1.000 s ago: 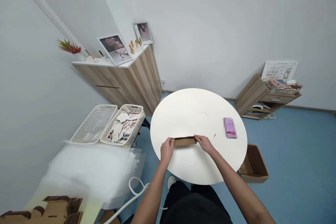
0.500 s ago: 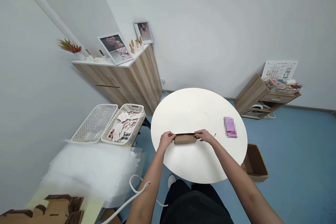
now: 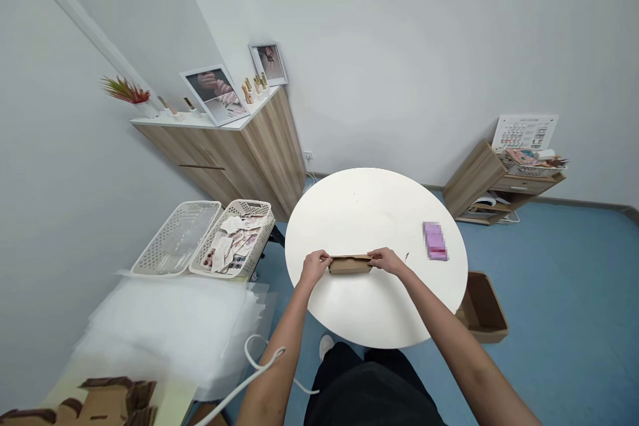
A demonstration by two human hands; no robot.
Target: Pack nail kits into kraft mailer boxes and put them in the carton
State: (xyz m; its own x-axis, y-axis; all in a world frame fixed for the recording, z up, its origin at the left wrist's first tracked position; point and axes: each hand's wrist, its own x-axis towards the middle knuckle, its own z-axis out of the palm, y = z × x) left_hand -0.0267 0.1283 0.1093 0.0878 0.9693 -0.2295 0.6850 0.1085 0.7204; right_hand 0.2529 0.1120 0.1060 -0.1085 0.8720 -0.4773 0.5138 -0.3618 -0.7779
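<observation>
A small brown cardboard box [image 3: 349,266] rests near the middle of the round white table [image 3: 379,313]. My left hand [image 3: 315,265] pinches its left end, and my right hand [image 3: 384,260] grips the right end. A dark gap shows along the box's upper edge, under a narrow flap. What lies inside the box is hidden. To the right on the table is a purple item [image 3: 436,241], blurred into coarse blocks, so its kind is unclear.
On the left stand two white baskets [image 3: 177,239], one with printed packets, beside a stack of translucent sheets [image 3: 164,333] and flattened cardboard [image 3: 107,403]. A white cable [image 3: 239,389] crosses near my left forearm. An open carton [image 3: 483,309] sits on the floor at right.
The flap along the top of the box has shifted slightly, and the dark gap beneath it looks wider. Both hands stay at the box's ends. The view has moved a little.
</observation>
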